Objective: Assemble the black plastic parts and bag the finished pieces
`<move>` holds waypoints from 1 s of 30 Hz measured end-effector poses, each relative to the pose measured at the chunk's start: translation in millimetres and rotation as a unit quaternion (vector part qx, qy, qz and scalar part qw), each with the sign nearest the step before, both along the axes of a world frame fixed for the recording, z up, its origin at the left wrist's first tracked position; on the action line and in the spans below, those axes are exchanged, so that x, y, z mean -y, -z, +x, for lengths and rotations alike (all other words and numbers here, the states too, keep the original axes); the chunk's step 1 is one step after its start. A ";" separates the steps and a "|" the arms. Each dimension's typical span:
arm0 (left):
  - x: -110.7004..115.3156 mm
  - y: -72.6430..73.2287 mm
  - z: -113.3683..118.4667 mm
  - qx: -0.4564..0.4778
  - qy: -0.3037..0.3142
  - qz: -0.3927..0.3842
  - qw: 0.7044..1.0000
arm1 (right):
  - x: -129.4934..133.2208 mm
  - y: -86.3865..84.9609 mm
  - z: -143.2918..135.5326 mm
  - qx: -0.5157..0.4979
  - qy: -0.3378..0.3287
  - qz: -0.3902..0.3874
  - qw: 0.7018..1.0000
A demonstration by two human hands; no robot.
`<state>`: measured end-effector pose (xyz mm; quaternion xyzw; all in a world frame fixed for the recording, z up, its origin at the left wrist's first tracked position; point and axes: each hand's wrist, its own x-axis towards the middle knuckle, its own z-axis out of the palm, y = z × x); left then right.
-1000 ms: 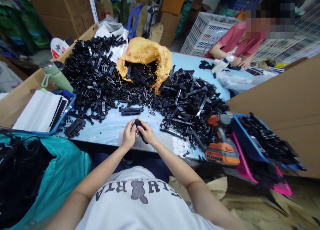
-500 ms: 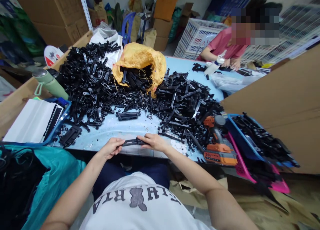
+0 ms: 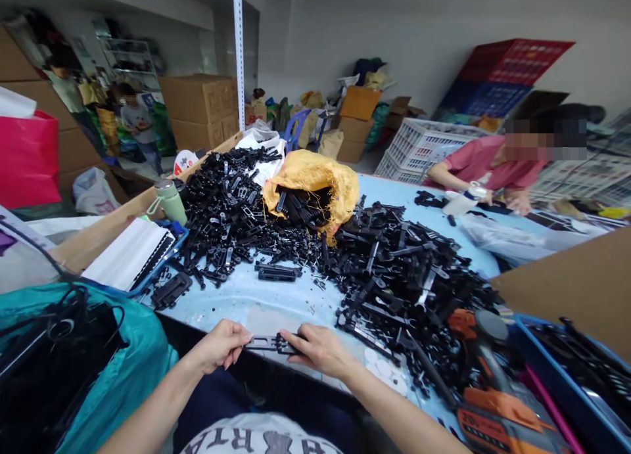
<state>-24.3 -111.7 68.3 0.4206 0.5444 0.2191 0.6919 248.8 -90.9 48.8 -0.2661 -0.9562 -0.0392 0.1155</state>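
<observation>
Hands: left and right each pinch one end of black strip, held level at bench near edge, drill to right of strip.

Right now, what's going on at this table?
A person holds a flat black plastic strip by its ends at the near edge of the blue table, left hand on one end and right hand on the other. Heaps of black plastic parts and a yellow sack spilling more cover the table. An orange cordless drill lies to the right. Across the table, another person in a pink shirt works separately.
</observation>
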 end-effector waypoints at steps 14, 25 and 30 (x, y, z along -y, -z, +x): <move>-1.8 -6.8 61.2 -0.040 -0.012 0.139 0.989 | -13.8 -35.8 5.5 -0.232 0.150 -0.405 0.872; -3.0 -0.5 110.7 -0.019 0.109 0.270 0.956 | 51.9 -35.4 41.7 -0.317 0.209 -0.401 0.834; -13.3 21.1 123.5 -0.104 0.120 0.396 0.905 | 57.4 -59.7 151.2 -0.305 0.527 -0.102 0.787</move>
